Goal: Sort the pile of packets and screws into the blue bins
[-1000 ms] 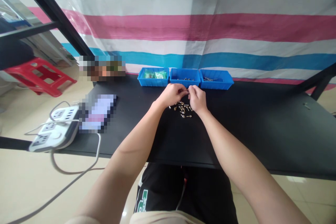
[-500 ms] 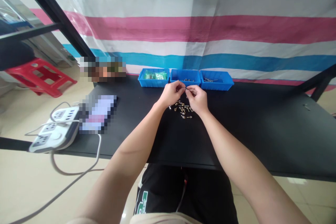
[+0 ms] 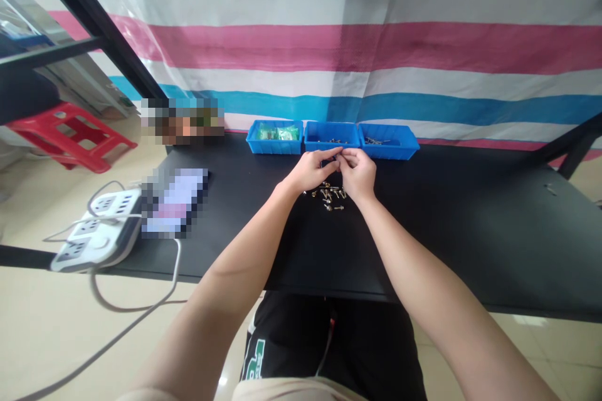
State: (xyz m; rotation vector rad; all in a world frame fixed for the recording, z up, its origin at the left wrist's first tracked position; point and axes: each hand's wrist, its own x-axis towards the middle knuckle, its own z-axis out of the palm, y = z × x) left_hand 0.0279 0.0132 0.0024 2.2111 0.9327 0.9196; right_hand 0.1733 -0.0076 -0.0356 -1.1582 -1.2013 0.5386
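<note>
Indoors, a matte black table (image 3: 446, 219) stands before a striped plastic sheet (image 3: 263, 47); a red stool (image 3: 78, 135) is on the pale floor to the left, and a white power strip (image 3: 96, 229) lies at the table's left edge; three blue bins (image 3: 329, 130) line the back. Both forearms reach forward and converge; the left hand (image 3: 313, 169) and right hand (image 3: 358, 170) meet, fingertips together, just above small metal screws (image 3: 328, 195) scattered on the tabletop; whether the fingers pinch something, I cannot tell.
</note>
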